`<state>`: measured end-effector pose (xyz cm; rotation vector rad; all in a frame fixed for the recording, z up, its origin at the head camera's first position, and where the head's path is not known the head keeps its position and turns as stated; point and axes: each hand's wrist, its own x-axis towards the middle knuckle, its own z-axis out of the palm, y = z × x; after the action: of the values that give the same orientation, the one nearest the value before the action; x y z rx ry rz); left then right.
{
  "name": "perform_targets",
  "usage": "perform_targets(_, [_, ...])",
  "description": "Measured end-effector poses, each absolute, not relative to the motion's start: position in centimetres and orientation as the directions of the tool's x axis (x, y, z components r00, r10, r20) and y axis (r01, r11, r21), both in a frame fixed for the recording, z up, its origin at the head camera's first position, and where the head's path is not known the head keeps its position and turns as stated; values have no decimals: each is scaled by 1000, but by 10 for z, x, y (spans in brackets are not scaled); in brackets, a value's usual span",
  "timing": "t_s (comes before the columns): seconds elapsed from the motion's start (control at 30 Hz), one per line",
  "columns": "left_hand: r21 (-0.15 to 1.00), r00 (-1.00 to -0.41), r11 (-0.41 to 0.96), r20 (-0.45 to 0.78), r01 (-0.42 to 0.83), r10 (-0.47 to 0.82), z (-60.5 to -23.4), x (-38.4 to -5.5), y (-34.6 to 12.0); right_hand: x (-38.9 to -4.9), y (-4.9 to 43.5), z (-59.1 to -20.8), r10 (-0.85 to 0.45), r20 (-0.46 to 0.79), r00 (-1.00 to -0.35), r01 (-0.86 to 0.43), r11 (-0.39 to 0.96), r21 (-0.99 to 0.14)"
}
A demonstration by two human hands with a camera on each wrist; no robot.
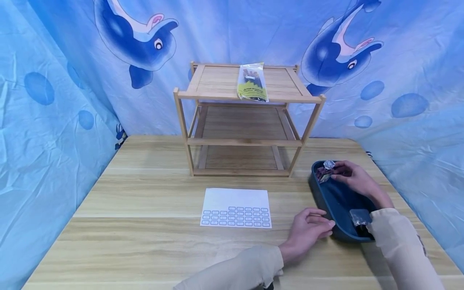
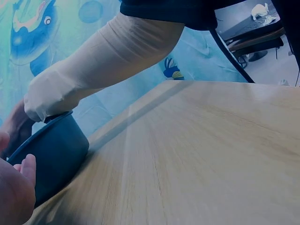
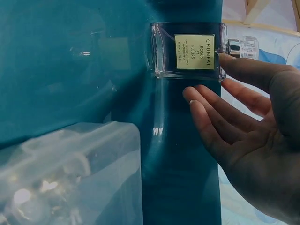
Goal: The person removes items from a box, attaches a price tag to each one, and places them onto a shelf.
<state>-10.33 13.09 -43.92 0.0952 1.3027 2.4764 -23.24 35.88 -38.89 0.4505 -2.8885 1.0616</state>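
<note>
A dark blue-green basin (image 1: 319, 197) stands at the right of the table. At its far end leans a glass perfume bottle (image 3: 164, 51) with a pale label and a clear faceted cap (image 1: 329, 164). My right hand (image 3: 262, 122) pinches the bottle at its shoulder, below the cap, with thumb and index finger; the other fingers extend beside it. My left hand (image 1: 308, 229) rests against the near left side of the basin, fingers extended near the rim. A clear plastic package (image 3: 93, 178) with something dark lies in the basin's near end, partly hidden by the right sleeve.
A three-tier wooden rack (image 1: 250, 141) stands at the back of the table, with a yellow-and-black packet (image 1: 252, 82) on its top tier. A white sheet with printed small boxes (image 1: 235, 207) lies in front of it. Blue dolphin curtains (image 1: 232, 28) surround the table.
</note>
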Motion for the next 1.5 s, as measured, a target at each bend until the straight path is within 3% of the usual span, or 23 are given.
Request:
perform_targets(0.5, [807, -934, -511, -131, -295, 333, -439, -106, 140, -238, 356, -393, -295, 69, -953, -273, 736, -620])
perform_targets(0.97, [784, -942, -548, -137, -293, 307, -437, -102, 148, -236, 356, -394, -212, 34, -977, -189, 772, -606])
perform_targets(1.5, [792, -940, -524, -180, -313, 290, -437, -103, 154, -233, 355, -396, -260, 73, -963, -248, 749, -614])
